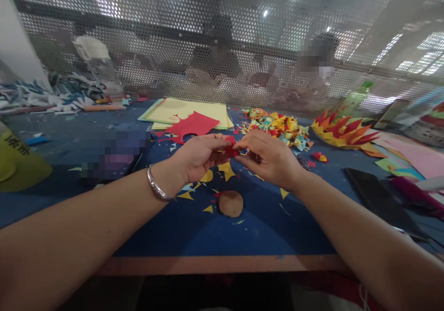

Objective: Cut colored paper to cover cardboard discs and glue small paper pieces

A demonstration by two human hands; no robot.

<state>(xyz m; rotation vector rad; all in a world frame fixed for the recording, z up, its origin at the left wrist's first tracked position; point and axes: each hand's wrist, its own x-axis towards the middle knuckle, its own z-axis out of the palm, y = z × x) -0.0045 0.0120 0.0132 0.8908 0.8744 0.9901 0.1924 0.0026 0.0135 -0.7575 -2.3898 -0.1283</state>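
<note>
Small red piece (230, 147) at risk of creasing or slipping between two hands

Watching through the head camera, I have the piece in mid-view above the table (243, 237), on the near side of the red sheet (194, 125). My left hand (204, 153) is curled nearly closed, with thumb and fingers pinching the piece from the left. My right hand (270, 158) is loosely curled, with its fingertips at the piece's right edge; I cannot tell whether they grip it or only touch it.

My first worry is a crease or a tear: the piece looks like thin paper, and uneven pressure from the two sides could do it. If the left pinch loosened while the right had no firm hold, the piece could drop among the yellow scraps (227, 170) just below. Some scraps to the far right, in the mixed pile (282, 128), are red too, so a fallen piece could be hard to pick out there.

The brown disc (231, 204) lies flat on the near side, apart from both hands; a lowered wrist could nudge it. To the right, a dark phone (381, 200) sits near my forearm, where a careless sweep might knock it.
</note>
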